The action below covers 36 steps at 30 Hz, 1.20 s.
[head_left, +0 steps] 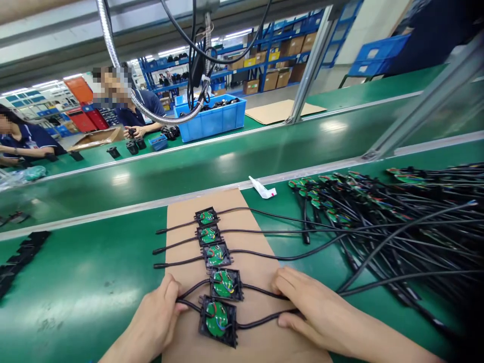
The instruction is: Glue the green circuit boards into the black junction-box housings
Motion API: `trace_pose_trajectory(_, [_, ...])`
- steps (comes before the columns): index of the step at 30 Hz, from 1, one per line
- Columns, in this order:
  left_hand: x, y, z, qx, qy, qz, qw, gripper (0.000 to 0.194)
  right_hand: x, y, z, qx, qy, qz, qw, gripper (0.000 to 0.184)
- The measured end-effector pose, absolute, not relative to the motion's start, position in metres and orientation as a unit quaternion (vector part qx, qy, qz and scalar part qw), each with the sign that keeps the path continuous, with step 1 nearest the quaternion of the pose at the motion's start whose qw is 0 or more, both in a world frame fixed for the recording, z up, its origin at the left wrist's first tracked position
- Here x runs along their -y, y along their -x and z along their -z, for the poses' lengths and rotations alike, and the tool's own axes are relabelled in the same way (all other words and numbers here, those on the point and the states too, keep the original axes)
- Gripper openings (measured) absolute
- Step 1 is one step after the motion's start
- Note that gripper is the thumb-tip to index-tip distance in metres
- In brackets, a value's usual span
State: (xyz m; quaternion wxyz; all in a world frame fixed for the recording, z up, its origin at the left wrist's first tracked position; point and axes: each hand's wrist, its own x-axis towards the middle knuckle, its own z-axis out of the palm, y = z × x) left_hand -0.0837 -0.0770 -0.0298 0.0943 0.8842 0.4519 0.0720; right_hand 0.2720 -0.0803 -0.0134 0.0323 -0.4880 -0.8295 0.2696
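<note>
Several black square housings, each with a round green circuit board and thin coloured wires, lie in a column on a cardboard sheet (pixel 181 206). My left hand (pixel 157 312) is closed on the short left cables of the two nearest units, the front housing (pixel 218 321) and the one behind it (pixel 226 284). On the other side, my right hand (pixel 302 302) grips the long right cables (pixel 260 318) of the same two units. Farther back, three more housings (pixel 215 255) rest with their cables stretched out to both sides.
A large heap of cabled circuit boards (pixel 378 217) covers the right of the green bench. Black plastic parts (pixel 22 259) lie at the left edge. A white scrap (pixel 262 189) sits by the metal rail. Beyond, two people work near a blue bin (pixel 212 123). A metal hose (pixel 109 40) hangs overhead.
</note>
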Motion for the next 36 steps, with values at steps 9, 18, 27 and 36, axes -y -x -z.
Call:
trace_pose_trajectory(9, [0.076, 0.084, 0.028, -0.438, -0.882, -0.117, 0.126, 0.012, 0.093, -0.287, 0.034, 0.869, 0.461, -0.153, 0.095, 0.006])
trace_pose_trajectory(18, [-0.022, 0.075, 0.006, -0.485, -0.862, -0.109, 0.103, 0.020, -0.042, -0.286, -0.012, 0.875, 0.464, -0.110, 0.081, 0.022])
trace_pose_trajectory(27, [-0.035, 0.068, 0.020, -0.485, -0.873, 0.041, 0.021, 0.028, -0.019, -0.322, 0.013, 0.866, 0.495, -0.053, -0.042, 0.089])
trace_pose_trajectory(36, [-0.075, 0.116, 0.002, -0.542, -0.833, 0.100, -0.052, 0.026, -0.036, -0.392, -0.063, 0.762, 0.639, 0.103, 0.006, 0.011])
